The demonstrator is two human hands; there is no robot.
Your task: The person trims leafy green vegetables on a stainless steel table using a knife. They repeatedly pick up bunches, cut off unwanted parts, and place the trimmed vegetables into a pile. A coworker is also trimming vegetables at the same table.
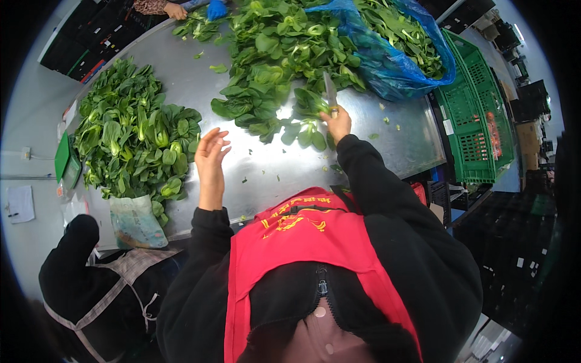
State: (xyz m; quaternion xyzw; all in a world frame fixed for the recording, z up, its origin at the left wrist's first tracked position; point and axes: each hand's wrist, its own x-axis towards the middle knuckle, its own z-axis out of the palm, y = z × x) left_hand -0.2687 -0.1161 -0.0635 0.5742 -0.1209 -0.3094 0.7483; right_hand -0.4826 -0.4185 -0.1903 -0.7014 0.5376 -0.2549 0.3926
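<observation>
My right hand (338,125) is shut on a knife (330,90), its blade pointing away from me. Right beside the blade is a green bok choy head (309,102); I cannot tell whether my fingers touch it. Another bok choy (309,134) lies on the metal just left of that hand. My left hand (210,147) is raised and holds nothing, its fingers loosely apart. It is close to the right edge of a big bok choy pile (131,131). Ahead of both hands a second bok choy heap (277,54) spreads across the steel table (268,168).
A blue plastic bag (386,68) full of greens stands at the far right, near green plastic crates (474,109). At far left are a green scale (68,159) and a printed pouch (138,222). A co-worker's hands (176,11) are across the table; another person (91,281) stands left.
</observation>
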